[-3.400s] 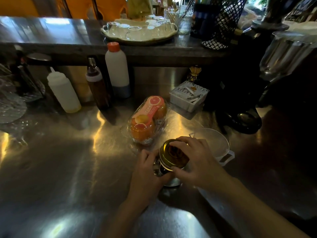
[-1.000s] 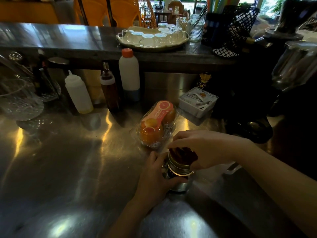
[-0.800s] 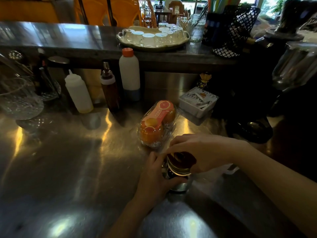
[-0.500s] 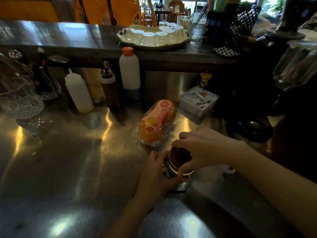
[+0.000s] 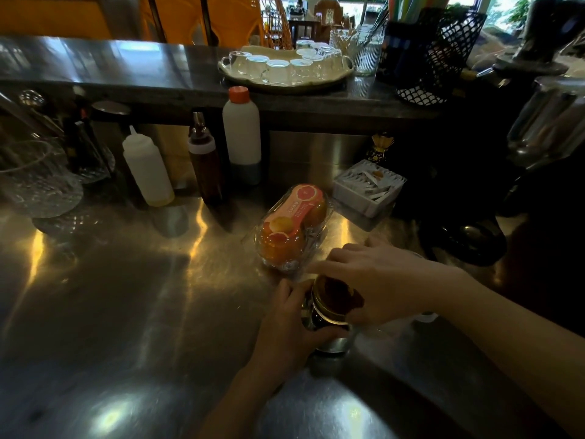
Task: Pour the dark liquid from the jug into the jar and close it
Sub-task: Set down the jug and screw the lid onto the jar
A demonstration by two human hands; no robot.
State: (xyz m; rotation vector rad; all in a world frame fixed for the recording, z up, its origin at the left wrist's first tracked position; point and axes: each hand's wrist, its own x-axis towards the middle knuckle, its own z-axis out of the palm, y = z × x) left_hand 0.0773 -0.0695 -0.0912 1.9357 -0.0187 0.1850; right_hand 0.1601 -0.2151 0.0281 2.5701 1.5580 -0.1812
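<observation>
Both hands were on the jar, which stood on the steel counter — left hand wrapped around its side, right hand gripping the gold lid (pouring looked done). Closing step, I'd say — next it needed another firm twist.

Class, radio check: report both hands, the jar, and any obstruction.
Left hand wrapped round glass jar of dark liquid. Right hand gripping gold metal lid on top. Clear plastic orange pack close behind, not blocking.
</observation>
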